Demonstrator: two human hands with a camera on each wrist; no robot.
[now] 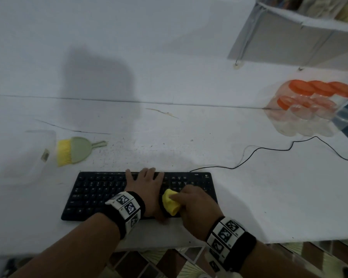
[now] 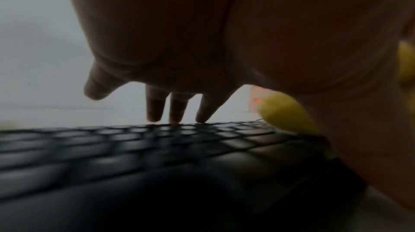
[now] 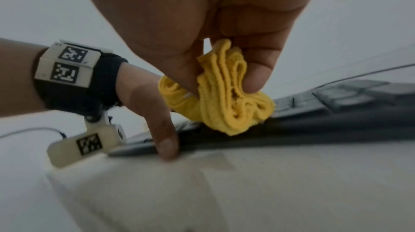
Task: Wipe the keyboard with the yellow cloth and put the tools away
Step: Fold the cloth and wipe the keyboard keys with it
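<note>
My left hand lies flat on the black keyboard to hold it, so my right hand, pinching the bunched yellow cloth on the keys, should rub gently row by row.

Soft ribbed yellow cloth, matt black plastic keyboard, scuffed white table, clear plastic jars

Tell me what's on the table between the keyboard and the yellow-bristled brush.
Nothing stands there. In the head view the stretch of white table between the keyboard and the brush holds only scattered dark specks.
</note>
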